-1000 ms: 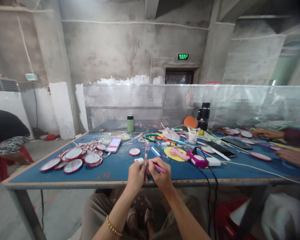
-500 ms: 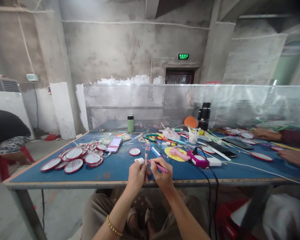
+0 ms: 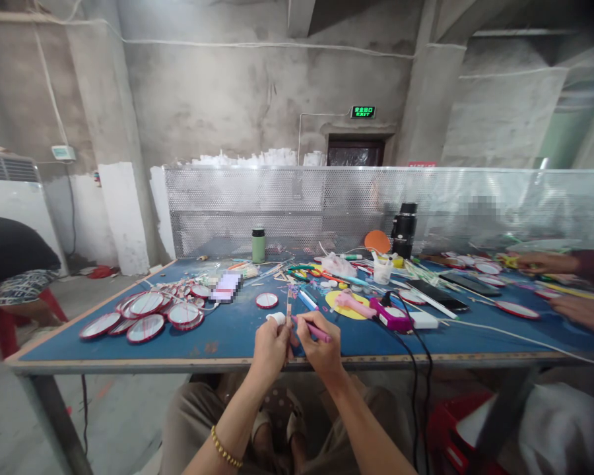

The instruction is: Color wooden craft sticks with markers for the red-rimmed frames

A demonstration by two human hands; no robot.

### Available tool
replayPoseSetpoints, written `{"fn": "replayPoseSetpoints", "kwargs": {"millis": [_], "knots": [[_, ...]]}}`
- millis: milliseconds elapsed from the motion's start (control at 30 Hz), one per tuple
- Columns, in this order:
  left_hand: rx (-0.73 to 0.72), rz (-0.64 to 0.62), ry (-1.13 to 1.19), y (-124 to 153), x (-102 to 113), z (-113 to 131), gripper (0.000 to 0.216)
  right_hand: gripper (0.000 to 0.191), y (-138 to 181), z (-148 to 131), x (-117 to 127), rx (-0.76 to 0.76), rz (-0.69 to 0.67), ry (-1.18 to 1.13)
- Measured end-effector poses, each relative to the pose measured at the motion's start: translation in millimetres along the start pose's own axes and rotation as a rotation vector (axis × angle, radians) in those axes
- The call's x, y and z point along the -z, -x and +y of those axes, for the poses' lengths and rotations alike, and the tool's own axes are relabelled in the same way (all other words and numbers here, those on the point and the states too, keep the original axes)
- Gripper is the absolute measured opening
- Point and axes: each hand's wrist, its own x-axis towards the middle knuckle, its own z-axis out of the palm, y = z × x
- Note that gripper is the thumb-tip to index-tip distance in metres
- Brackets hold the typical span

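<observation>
My right hand (image 3: 321, 348) is closed round a pink pen (image 3: 317, 330), its tip pointing left towards a thin wooden stick (image 3: 288, 303). My left hand (image 3: 271, 345) is closed on the near end of that stick, which lies pointing away from me on the blue table (image 3: 218, 333). Both hands sit close together at the table's near edge. A small white cap-like piece (image 3: 277, 318) lies just beyond my left hand.
Several red-rimmed round mirrors (image 3: 146, 313) lie at the left. A pink glue gun (image 3: 389, 315) with black cables, a yellow disc, phones (image 3: 435, 293), a green bottle (image 3: 258, 245) and a black flask (image 3: 404, 229) stand beyond. Another person's hands (image 3: 579, 310) work at the right; someone sits far left.
My hands have hardly shifted; the pen has tilted slightly. The other person's far hand at the right has moved a little farther right.
</observation>
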Motion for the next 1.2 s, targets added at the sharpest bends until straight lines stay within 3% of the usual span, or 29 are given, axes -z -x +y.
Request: {"fn": "replayPoseSetpoints", "kwargs": {"millis": [333, 967, 1200], "knots": [[-0.009, 0.023, -0.002, -3, -3, -10, 0.036, 0.014, 0, 0, -1, 0.025, -0.026, -0.012], [0.016, -0.012, 0.02, 0, 0, -2, 0.038, 0.014, 1, 1, 0, 0.005, 0.022, 0.032], [0.018, 0.022, -0.003, -2, -2, -7, 0.039, 0.015, -2, -3, 1, 0.015, -0.034, -0.033]]}}
